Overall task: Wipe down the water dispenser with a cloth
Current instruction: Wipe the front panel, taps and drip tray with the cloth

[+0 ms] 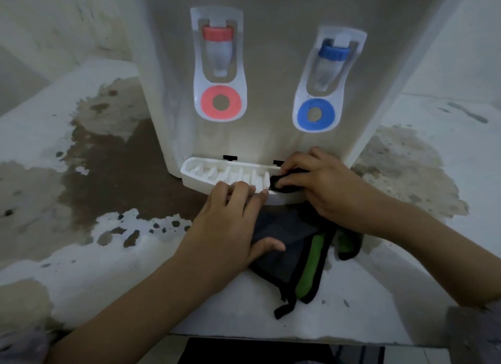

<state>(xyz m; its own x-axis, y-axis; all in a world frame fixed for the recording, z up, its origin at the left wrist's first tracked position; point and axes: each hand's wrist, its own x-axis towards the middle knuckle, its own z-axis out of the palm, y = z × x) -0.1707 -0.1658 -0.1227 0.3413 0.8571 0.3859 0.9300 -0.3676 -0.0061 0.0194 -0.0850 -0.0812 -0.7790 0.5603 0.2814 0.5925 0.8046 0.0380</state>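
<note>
Steadying the tray [206, 174], left hand [227, 225] flat, right hand [322, 184] pinching cloth [282, 258] at its right end: best rub every slot.

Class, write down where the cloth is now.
Head view: the cloth has one end pinched by the right hand at the right end of the drip tray; the rest trails onto the counter below, partly under the left hand.
</note>
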